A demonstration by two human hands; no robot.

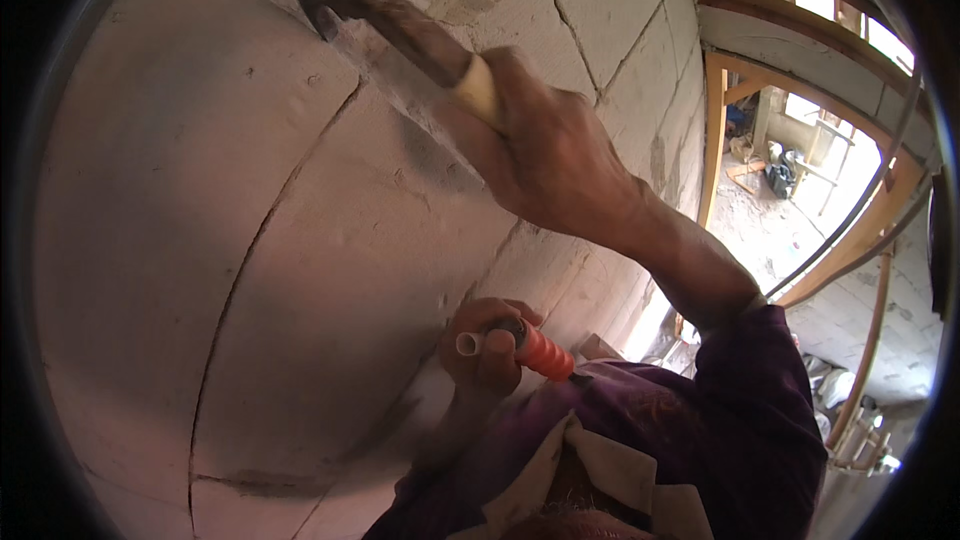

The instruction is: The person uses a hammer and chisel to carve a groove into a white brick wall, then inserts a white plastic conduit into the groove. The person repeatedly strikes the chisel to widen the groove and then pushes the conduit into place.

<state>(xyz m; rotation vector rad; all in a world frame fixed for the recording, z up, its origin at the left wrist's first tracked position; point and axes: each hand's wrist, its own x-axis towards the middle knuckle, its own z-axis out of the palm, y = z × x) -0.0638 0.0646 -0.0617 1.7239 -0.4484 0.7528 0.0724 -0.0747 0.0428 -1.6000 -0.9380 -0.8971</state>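
Note:
A hammer (415, 35) with a dark curved head and a pale band on its handle is in my right hand (560, 155), whose fingers wrap round the handle. The hammer's head, smeared by motion, is up at the top left, in front of the block wall (310, 270). Lower down, close to my chest, my left hand (478, 355) is closed round an orange ribbed tube-like piece (546, 353) with a dark end. A short pale pipe end (467, 344) pokes out beside its thumb. How these two pieces join is hidden by the fingers.
Dark joints run between the large pale blocks of the wall. To the right stands a wooden frame (716, 130) around an opening, with a dark bag (781, 172) on the bright floor beyond. Cables or hoses (868, 208) hang across that side, near a wooden pole (868, 340).

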